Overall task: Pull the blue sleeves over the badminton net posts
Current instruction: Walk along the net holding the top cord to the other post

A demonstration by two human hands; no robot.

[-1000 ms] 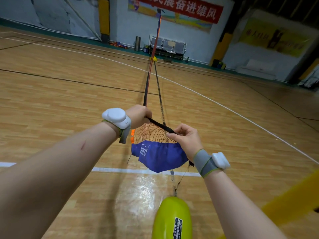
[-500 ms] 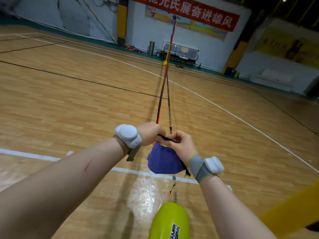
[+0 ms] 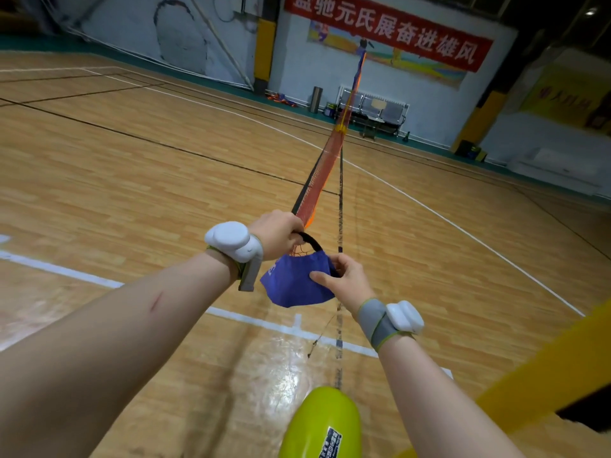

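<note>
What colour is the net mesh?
The mesh is orange; the head view shows it best.

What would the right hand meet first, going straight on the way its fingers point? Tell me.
The blue sleeve, which the right hand pinches at its mouth; beyond it, probably the left hand gripping the net band, though depth is unclear.
</note>
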